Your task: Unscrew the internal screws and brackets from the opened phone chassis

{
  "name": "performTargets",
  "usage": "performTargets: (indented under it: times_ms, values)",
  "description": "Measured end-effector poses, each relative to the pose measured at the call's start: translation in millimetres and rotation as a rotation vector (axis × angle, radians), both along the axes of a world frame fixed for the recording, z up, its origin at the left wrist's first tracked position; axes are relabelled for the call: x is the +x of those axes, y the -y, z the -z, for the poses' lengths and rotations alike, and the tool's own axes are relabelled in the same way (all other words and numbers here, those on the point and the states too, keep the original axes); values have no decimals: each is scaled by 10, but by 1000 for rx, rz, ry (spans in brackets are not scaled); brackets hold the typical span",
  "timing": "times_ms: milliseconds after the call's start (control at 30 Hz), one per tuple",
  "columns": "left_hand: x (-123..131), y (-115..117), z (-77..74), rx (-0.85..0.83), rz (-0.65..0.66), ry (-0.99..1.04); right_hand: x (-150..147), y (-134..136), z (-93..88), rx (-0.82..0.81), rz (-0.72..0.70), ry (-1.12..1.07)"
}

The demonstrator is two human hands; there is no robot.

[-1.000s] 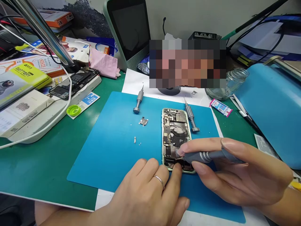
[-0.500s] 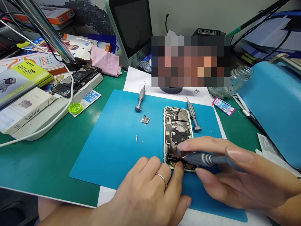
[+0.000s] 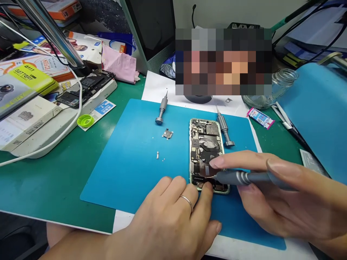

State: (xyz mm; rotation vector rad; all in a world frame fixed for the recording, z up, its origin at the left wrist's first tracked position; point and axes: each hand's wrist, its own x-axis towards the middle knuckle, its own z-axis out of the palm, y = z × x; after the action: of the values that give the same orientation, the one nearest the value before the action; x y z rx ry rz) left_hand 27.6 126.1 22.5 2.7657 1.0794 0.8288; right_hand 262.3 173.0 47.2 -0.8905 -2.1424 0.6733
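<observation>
An opened phone (image 3: 208, 144) lies upright on the blue mat (image 3: 116, 166), its inner parts showing. My left hand (image 3: 173, 213), with a ring on one finger, rests at the phone's lower edge; its index fingertip presses there and its other fingers are curled. From the right, my right hand (image 3: 284, 195) holds a grey screwdriver (image 3: 233, 177) almost level, its tip at a black strip near the phone's bottom. The right index fingertip is over the phone's lower right part. What the left fingers may hold underneath is hidden.
Two more screwdrivers (image 3: 162, 108) (image 3: 224, 127) lie beyond and beside the phone. A small metal part (image 3: 167, 134), a tiny bracket (image 3: 157, 155) and specks sit left of it. A glass jar (image 3: 282, 86) stands back right; boxes (image 3: 29, 122) and another opened phone (image 3: 88, 86) are left.
The view has shifted slightly. My right thumb has moved off the phone's lower edge toward the right, and the screwdriver sits a little flatter. My left hand keeps its place at the phone.
</observation>
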Motion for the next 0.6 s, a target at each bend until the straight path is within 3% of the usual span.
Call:
performTargets:
  times_ms: [67, 233, 400, 600]
  values:
    - [1, -3, -1, -4, 1, -1, 13, -5, -62, -25, -87, 48]
    - [0, -8, 0, -6, 7, 0, -96, -52, -150, 82, -69, 75]
    - [-7, -8, -15, -8, 10, 9, -159, -42, -33, 78, 16, -12]
    - [-1, -7, -10, -13, 10, -1, -148, -19, 37, 64, 20, -20]
